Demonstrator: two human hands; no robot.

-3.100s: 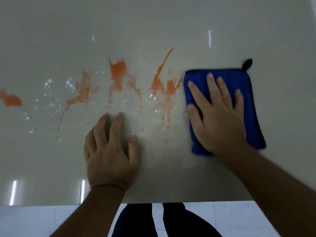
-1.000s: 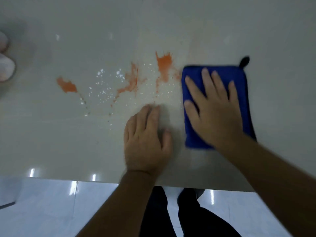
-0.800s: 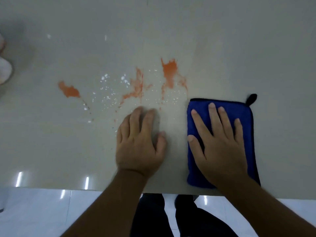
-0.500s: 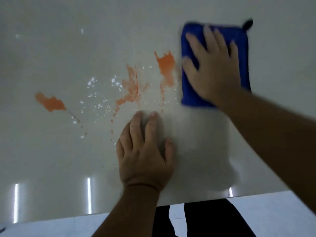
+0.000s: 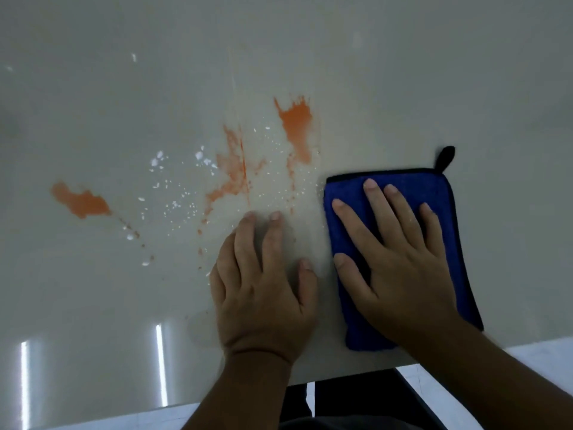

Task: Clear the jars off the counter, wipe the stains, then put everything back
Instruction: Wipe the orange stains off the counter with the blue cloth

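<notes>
- Just beside the cloth [image 5: 446, 212]: orange stains [image 5: 296, 125] and white flecks [image 5: 173, 193] across the counter [image 5: 403, 72], left of it.
- Right hand [image 5: 400, 265] flat on cloth, fingers spread, pressing, not pinching.
- Left hand [image 5: 263, 290] flat on bare counter, fingers loosely together, touching the spatter's near fringe.
- Cloth near the counter's front edge; open surface beyond and to the right.

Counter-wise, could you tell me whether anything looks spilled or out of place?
Yes: orange stains and white specks are splashed across the counter, left of the blue cloth under the right hand.
</notes>
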